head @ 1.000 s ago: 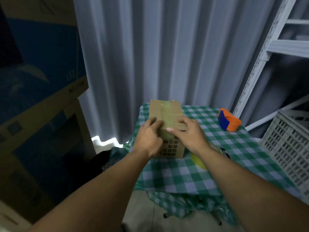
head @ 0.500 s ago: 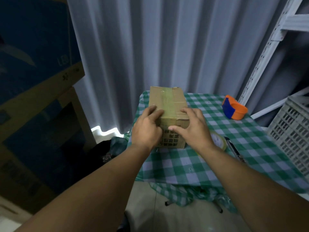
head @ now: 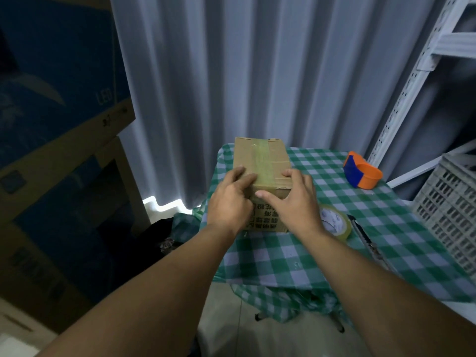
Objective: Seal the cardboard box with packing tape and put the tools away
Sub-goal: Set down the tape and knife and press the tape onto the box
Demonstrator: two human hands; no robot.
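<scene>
Two hands (head: 231, 202) (head: 293, 199) press flat on the cardboard box's (head: 262, 163) near end.

Dim, bluish room; light leaks under the curtain (head: 247, 73), edges bowed, dark left corner perhaps underexposed.

On the bench (head: 296, 256), under a green checked cloth, we list: one cardboard box (head: 261, 163), a tape strip along its top; our left hand (head: 230, 202) and right hand (head: 293, 204), both flat on its near end; one roll of packing tape (head: 336, 222) just right of the box; one utility knife (head: 360, 231) beside it; one orange-and-blue tape dispenser (head: 362, 173) at the far right corner.
</scene>
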